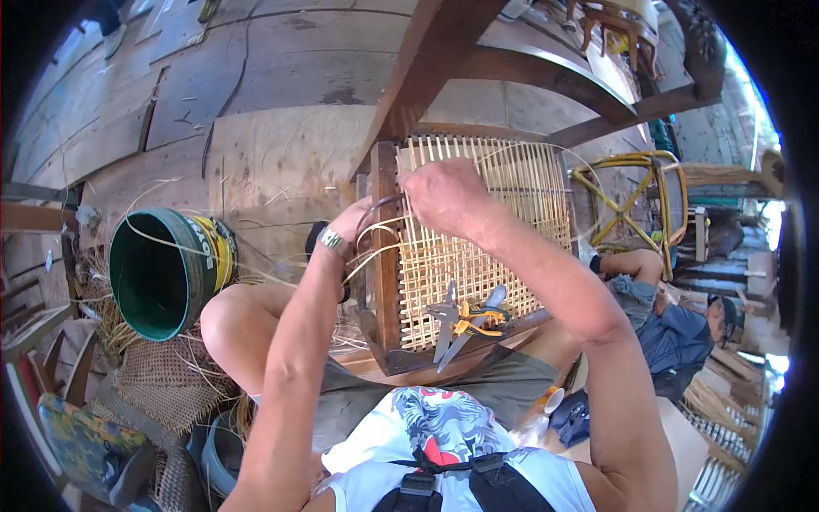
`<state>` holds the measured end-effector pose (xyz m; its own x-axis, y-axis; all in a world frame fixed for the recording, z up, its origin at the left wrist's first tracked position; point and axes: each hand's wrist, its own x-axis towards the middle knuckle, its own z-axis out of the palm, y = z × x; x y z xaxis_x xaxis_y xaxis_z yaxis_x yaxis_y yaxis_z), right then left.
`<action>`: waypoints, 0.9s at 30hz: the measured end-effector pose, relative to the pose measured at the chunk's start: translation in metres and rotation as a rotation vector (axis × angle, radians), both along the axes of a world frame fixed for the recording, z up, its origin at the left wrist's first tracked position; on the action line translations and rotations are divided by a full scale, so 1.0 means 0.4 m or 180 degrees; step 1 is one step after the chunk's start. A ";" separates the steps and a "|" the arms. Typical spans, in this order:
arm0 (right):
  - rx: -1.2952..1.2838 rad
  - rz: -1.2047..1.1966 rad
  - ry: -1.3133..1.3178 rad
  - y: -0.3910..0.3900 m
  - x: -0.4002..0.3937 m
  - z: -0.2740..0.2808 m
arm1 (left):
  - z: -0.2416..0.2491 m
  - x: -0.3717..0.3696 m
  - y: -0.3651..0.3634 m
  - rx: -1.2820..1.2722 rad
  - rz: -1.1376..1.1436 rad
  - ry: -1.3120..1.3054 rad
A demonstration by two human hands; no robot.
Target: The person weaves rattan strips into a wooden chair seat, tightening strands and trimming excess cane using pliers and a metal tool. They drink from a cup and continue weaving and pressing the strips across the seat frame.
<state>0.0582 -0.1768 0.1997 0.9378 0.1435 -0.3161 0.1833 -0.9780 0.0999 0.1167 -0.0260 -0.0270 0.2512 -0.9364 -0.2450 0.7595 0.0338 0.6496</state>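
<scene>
A wooden chair frame [388,294] lies before me, its seat woven with pale rattan strips [478,256]. My right hand [448,196] is closed over the weave beside the left rail, fingers pinched on a thin rattan strip mostly covered by the hand. Just outside that rail is my left hand [352,222], a watch on its wrist; the frame hides its fingertips. Loose strips [375,229] curve around the rail below the hands. Pliers with yellow-black handles [473,320] and a second cutting tool [456,346] rest on the near part of the weave.
A dark green bucket [183,264] lies tipped at left near scattered rattan and woven cane matting [175,380]. A yellow-framed stool [636,205] stands at right. Another person's leg and blue clothing [674,341] appear beyond my right arm. Plywood [290,162] covers the floor.
</scene>
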 end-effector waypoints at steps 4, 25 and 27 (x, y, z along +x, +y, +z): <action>0.0265 0.0150 0.0012 0.003 0.000 -0.005 | 0.011 -0.065 0.010 -0.0269 0.0780 0.1248; -0.0036 0.0080 0.0442 -0.011 0.012 0.106 | -0.011 -0.074 0.014 -0.0901 0.0690 0.0816; -0.0039 0.0084 0.0542 -0.001 0.006 0.102 | -0.059 -0.081 0.005 -0.0488 0.0863 0.1628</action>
<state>0.0604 -0.1771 0.2404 0.8665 0.1626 -0.4720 0.2243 -0.9715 0.0769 0.0845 -0.0239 -0.0505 0.3720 -0.8896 -0.2652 0.9258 0.3346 0.1761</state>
